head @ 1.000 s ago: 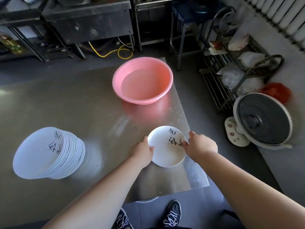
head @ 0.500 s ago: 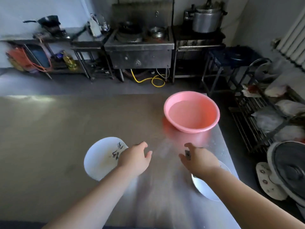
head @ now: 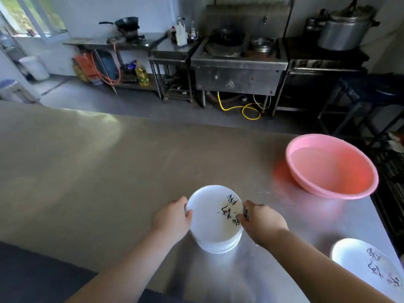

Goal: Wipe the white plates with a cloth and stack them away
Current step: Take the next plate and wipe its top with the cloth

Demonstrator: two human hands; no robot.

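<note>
At the near middle of the brushed-steel table [head: 91,171] stands one stack of round white plates [head: 213,217], black brush lettering on the uppermost; several rims show at its near edge, too blurred to count. Two hands flank it. The left hand [head: 172,219] curls round the left rim, its thumb lying over the top edge. The right hand [head: 260,221] pinches the right rim with bent fingers, beside the lettering — a small dark thing shows among those fingers, but I cannot tell what it is. One more white plate with the same lettering [head: 358,263] lies flat and alone at the table's near right corner, well apart from the stack. One pink plastic basin [head: 332,167], holding water, sits toward the far right edge. Beyond the table, across the grey floor, are a steel stove [head: 238,68], one large metal pot [head: 345,29] to its right, and a coiled yellow hose [head: 242,109] beneath.
</note>
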